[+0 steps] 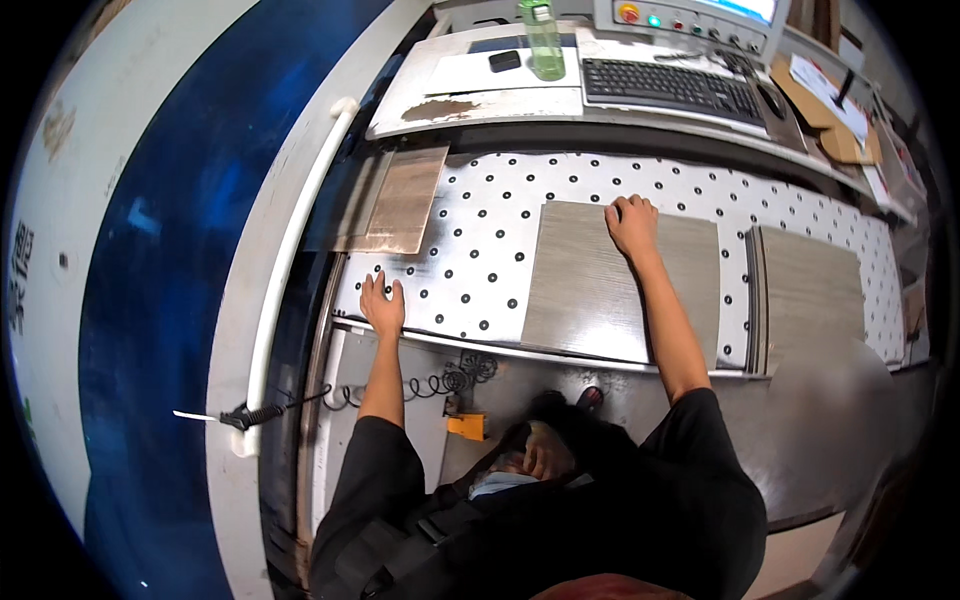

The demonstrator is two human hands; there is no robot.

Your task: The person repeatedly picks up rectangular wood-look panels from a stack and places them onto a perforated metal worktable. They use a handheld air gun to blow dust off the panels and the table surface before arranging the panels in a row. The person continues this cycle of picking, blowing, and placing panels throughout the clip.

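One grey-brown wood-grain panel [590,285], flat, straight-edged and shiny in patches, lies midway along the white, black-dotted tabletop [470,262]. The right hand [632,224] curls its fingers at the panel's far edge, grip unclear; the left hand [382,303] is loosely spread, empty, at the tabletop's near left. One browner panel [408,205] lies left, one grey-brown stack [812,290] right, its layers uncountable.

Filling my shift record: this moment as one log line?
left hand: open, over white table | right hand: on far edge of grey board | board stack: at right
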